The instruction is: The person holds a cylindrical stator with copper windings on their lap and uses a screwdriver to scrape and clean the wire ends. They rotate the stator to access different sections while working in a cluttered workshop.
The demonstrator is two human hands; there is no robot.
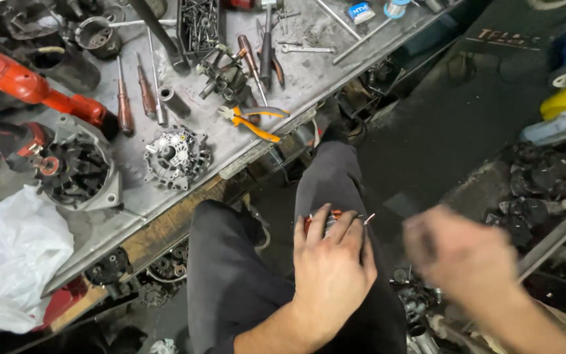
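My left hand (331,265) rests on my right thigh and is closed over a small part with orange-red windings and thin metal ends (333,217) that stick out past my fingers. My right hand (461,257) hovers to the right of that knee, blurred by motion; whether it holds anything cannot be made out. Both legs wear dark grey trousers (230,275).
A grey metal workbench (296,85) runs along the left. On it lie an alternator housing (76,172), a rear alternator cover (177,157), orange-handled pliers (255,122), screwdrivers (124,98), a red power tool (31,88) and a white plastic bag (11,255). Dark engine parts (538,190) pile up at right.
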